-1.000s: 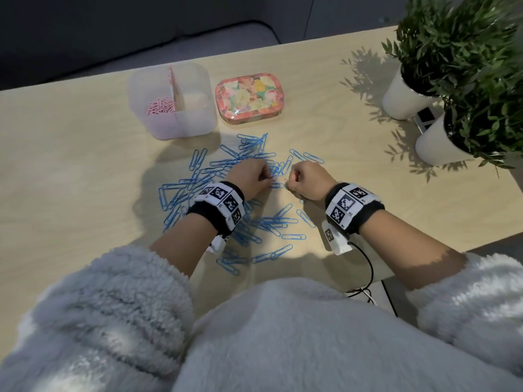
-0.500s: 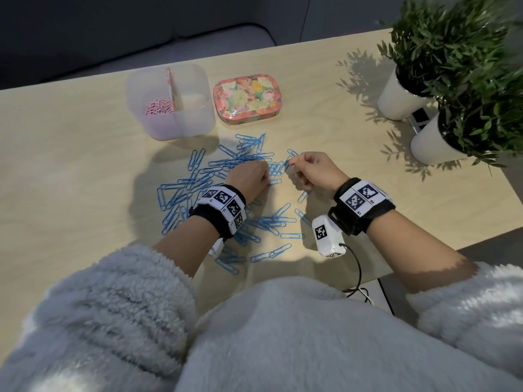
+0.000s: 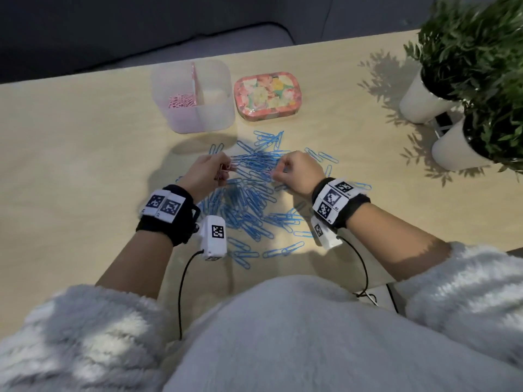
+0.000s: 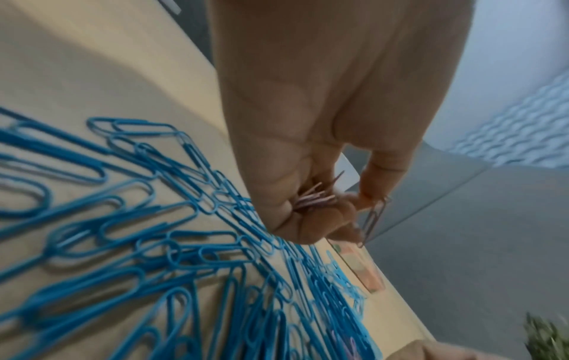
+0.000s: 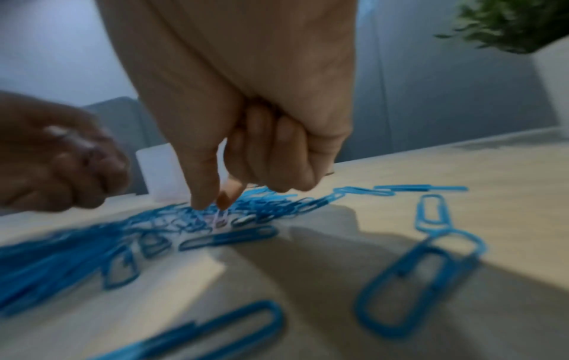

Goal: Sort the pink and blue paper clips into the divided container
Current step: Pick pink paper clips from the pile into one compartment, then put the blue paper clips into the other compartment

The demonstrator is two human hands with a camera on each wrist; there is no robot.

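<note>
Many blue paper clips (image 3: 249, 199) lie spread on the wooden table (image 3: 70, 165). The clear divided container (image 3: 198, 120) stands behind them, with pink paper clips (image 3: 181, 101) in its left compartment. My left hand (image 3: 223, 168) hovers over the pile's left side. It holds several pink clips (image 4: 314, 199) in its curled palm and pinches one more clip (image 4: 374, 219) at the fingertips. My right hand (image 3: 278, 174) is down on the pile's middle, thumb and forefinger pinching a pink clip (image 5: 220, 216) among the blue ones.
A flowered tin (image 3: 267, 94) sits right of the container. Two potted plants in white pots (image 3: 421, 100) (image 3: 455, 148) stand at the far right. The wrist cameras' cables (image 3: 181, 292) hang near the table's front edge.
My left hand has lifted off the pile and shifted left with its pink clips. My right hand reached out to the far right, then came back to the pile's middle.
</note>
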